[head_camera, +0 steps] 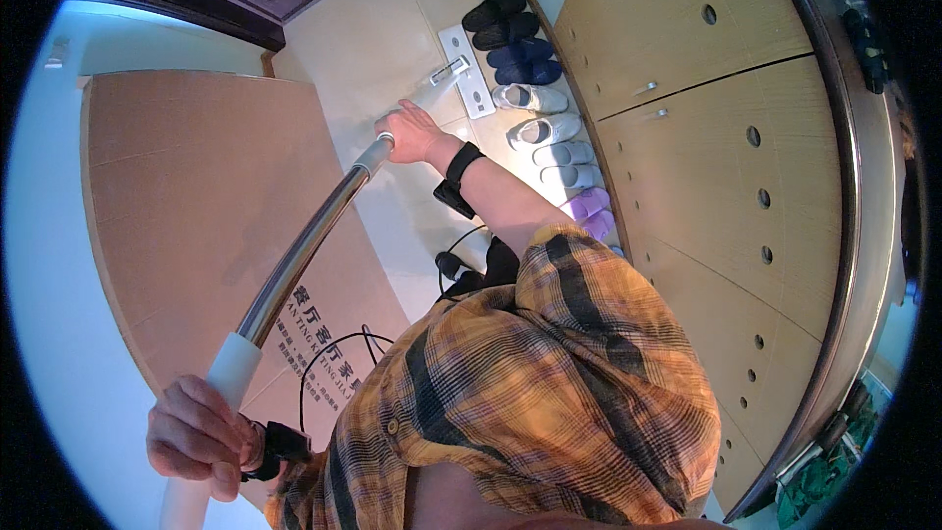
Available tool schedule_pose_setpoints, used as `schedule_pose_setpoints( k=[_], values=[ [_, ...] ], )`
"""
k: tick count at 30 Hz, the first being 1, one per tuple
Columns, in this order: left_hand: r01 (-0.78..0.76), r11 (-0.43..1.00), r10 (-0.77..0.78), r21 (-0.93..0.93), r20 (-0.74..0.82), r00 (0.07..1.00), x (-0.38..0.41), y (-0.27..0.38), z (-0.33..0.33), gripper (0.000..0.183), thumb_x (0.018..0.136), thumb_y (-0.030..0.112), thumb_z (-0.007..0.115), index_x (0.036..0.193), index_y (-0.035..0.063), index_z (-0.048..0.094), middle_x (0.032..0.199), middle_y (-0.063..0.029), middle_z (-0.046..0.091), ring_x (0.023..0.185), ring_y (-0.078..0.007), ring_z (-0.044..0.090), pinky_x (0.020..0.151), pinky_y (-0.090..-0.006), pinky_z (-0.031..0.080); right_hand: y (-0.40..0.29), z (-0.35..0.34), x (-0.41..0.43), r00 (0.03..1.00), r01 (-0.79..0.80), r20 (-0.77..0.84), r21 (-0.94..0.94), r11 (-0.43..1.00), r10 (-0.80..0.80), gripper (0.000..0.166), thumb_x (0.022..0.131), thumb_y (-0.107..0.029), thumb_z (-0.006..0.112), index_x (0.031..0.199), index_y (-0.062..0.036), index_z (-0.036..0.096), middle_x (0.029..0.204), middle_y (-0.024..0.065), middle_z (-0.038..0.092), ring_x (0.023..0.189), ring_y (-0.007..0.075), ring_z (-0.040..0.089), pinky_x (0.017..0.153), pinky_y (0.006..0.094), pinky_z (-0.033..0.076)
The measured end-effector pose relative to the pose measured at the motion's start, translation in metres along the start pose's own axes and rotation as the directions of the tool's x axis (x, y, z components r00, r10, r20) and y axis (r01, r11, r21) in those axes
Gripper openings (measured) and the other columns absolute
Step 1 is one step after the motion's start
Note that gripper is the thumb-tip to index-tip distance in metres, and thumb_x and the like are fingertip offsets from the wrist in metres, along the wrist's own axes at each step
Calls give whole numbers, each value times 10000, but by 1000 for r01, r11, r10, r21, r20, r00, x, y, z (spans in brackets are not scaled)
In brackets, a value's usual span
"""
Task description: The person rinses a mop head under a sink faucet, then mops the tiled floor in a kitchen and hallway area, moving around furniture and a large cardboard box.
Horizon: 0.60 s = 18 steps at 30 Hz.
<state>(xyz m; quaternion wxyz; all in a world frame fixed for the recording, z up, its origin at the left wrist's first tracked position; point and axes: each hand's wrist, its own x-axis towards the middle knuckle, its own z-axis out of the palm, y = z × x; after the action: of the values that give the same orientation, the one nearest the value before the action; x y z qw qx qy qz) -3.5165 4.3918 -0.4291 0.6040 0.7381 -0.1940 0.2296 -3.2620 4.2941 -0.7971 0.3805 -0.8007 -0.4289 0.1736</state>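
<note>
A flat mop with a shiny metal pole (305, 250) slants from the lower left towards the tiled floor. My left hand (195, 430) is closed around its white handle grip (234, 368) at the upper end. Farther down, my right hand (407, 134) wraps the pole near a pale collar and the white lower section. The white rectangular mop head (478, 94) lies on the floor just beyond the right hand, close to a row of shoes. Black straps with small devices circle both wrists.
Black slippers (494, 11), navy slippers (520, 59), white shoes (548, 130) and purple slippers (589, 205) line the base of a wooden cabinet (706, 140) on the right. A large printed cardboard box (213, 162) stands left. A black cable (303, 383) hangs by my body.
</note>
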Motion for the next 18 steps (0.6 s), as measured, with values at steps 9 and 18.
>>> schedule_pose_setpoints(
  k=[9, 18],
  values=[
    [94, 962, -13, 257, -301, 954, -39, 22, 16, 233, 676, 23, 549, 680, 168, 367, 422, 73, 437, 387, -48, 451, 509, -196, 349, -20, 40, -28, 985, -3, -169, 118, 993, 23, 78, 622, -112, 584, 687, -72, 600, 773, 156, 619, 810, 365, 591, 744, 435, 485],
    [10, 942, 94, 335, -292, 952, -101, 102, -32, 196, 813, 118, 555, 711, 115, 388, 517, 36, 387, 454, -94, 370, 499, -297, 374, -104, 99, -94, 999, -20, -44, 90, 996, 24, 86, 600, -130, 576, 654, -63, 579, 725, 156, 606, 748, 390, 572, 657, 475, 468]
  ],
)
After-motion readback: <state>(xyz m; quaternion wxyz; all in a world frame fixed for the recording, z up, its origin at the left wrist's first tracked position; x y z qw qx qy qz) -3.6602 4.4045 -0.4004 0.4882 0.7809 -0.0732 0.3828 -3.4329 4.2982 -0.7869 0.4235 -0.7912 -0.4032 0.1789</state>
